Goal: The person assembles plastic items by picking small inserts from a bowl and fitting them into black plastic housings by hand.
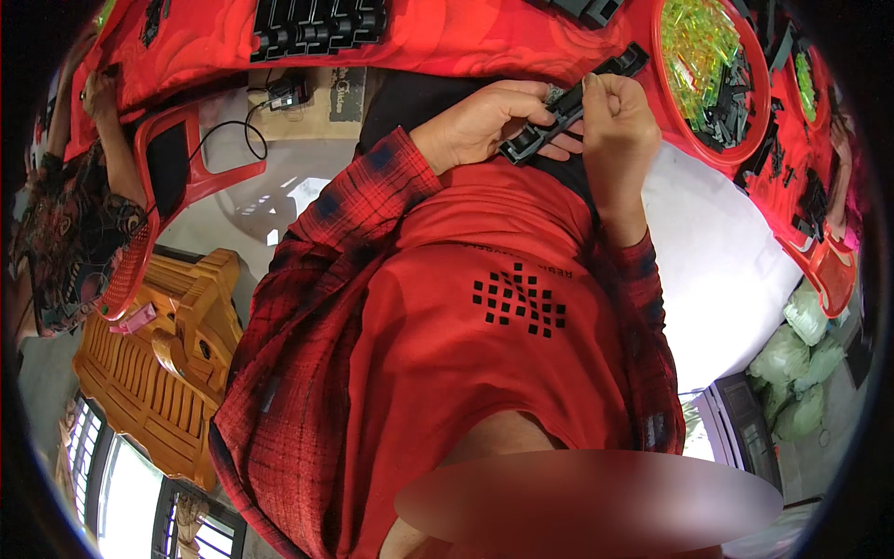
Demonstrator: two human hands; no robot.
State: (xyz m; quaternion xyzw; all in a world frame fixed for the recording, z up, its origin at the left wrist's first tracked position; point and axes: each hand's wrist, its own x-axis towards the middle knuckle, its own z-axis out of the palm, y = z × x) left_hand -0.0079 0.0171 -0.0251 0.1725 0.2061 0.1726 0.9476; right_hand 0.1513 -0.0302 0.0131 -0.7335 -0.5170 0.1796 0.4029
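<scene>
My left hand (492, 119) is closed round a long black plastic part (529, 142), which slants from my lap up toward the table edge. Pinched fingers of my right hand (618, 116) meet the same part near its middle; whether they hold a smaller piece is hidden. The part's far end overlaps the red cloth. Right of my hands, a round red tray (765, 112) holds a heap of yellow-green clear plastic pieces (697, 56) and small dark strips (731, 116).
A red-clothed table (447, 42) carries a row of black plastic parts (318, 26) and more black parts (582, 9). Other people sit at left (84, 205) and right (843, 177). A red chair (200, 177), a wooden bench (158, 363) and tied plastic bags (799, 363) stand around.
</scene>
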